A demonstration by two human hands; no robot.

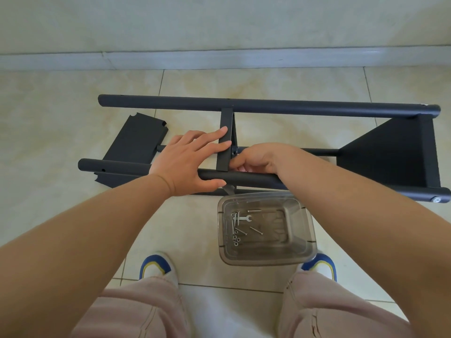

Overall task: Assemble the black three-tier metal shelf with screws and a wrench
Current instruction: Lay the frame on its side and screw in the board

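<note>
Head view, the only one. Black shelf frame point(268, 107) lies on its side on the tiled floor point(305, 84); everything else is placed from it. Far tube runs across the top, near tube point(244, 177) runs under the hands, a thinner third tube sits between them, partly hidden.

Middle tier point(225, 142) stands on edge, bridging far tube to near tube. Right-end tier point(395, 152) is already seated between the tubes. Left-end tier point(134, 140) lies flat and crooked at the frame's left end, looks not yet fixed.

Left hand point(185, 162): fingers straight and flat, tips pressing the middle tier's face, thumb along the near tube. Likely bracing the tier so its hole stays lined up with the tube.

Right hand point(253, 159): fingers curled, pinching at the joint where the middle tier meets the near tube. Probably seating a screw or nut by hand; the part itself is hidden by the fingers, cannot tell what it grips.

Clear plastic tub point(302, 245) sits on the floor just on the near side of the frame, below the right hand, kept within easy reach. Inside: small wrench point(244, 218), loose screws point(255, 231), nuts point(235, 239). Wrench untouched, so this joint is likely being hand-started before tightening.

Person's knees and two shoes point(156, 267) at the bottom, crouched close to the frame.

Judged stage: about midway, with the left-end tier left to fit.
</note>
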